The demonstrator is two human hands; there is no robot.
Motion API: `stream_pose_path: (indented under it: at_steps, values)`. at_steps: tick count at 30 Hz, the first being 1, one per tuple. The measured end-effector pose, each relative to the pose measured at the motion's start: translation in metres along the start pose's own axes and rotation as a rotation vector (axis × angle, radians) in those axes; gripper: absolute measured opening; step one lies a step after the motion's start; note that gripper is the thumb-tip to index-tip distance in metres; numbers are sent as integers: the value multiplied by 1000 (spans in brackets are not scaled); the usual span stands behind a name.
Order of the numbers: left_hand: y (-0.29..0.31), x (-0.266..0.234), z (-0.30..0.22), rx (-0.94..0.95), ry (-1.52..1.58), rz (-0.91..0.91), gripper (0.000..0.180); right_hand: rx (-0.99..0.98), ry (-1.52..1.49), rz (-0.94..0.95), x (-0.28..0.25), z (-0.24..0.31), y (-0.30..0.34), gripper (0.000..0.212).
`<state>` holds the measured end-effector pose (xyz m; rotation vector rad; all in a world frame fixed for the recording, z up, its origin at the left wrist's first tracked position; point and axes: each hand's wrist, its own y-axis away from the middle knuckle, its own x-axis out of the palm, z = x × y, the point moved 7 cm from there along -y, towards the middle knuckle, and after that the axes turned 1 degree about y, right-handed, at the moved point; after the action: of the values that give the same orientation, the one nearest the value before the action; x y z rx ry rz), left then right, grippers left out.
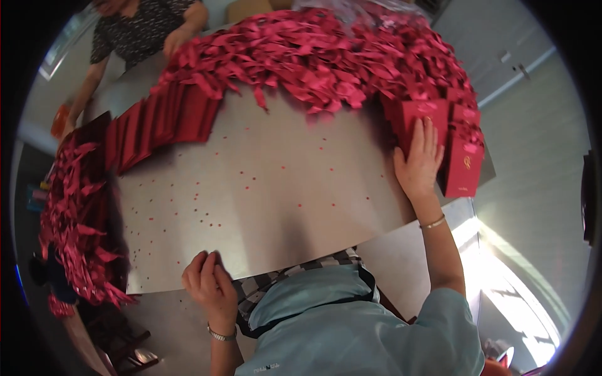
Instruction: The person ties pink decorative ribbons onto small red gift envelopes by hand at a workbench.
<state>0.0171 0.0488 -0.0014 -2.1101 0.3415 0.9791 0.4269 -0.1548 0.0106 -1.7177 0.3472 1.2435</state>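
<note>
My right hand (421, 163) lies with its fingers stretched out against a red paper bag (419, 116) at the right end of the table. More red bags stand tightly together there, one with small gold marking (464, 164) on its front. By the table's front edge, my left hand (210, 285) has its fingers curled in, and nothing shows in it. Its fingertips are partly hidden.
Red ribbons (301, 53) heap along the table's (276, 163) far side. Leaning red bags (157, 122) stand at the far left, with more ribboned ones (78, 219) nearer. Small red and dark bits dot the tabletop. Another person (147, 31) works across the table.
</note>
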Motion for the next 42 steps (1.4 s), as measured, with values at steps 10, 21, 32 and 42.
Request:
stream_pose_path:
  at_steps: [10, 21, 32, 42]
  values:
    - [3, -5, 1, 24, -17, -91, 26, -289, -981, 249, -38, 150, -8, 54]
    - [7, -5, 3, 69, 13, -109, 30, 180, -1024, 939, 90, 351, -108, 20]
    - [13, -4, 8, 44, 41, -72, 31, 219, -1341, 843, 64, 365, -119, 18]
    - [-23, -40, 24, -92, 345, -97, 28, -264, -880, 174, -51, 236, -131, 43]
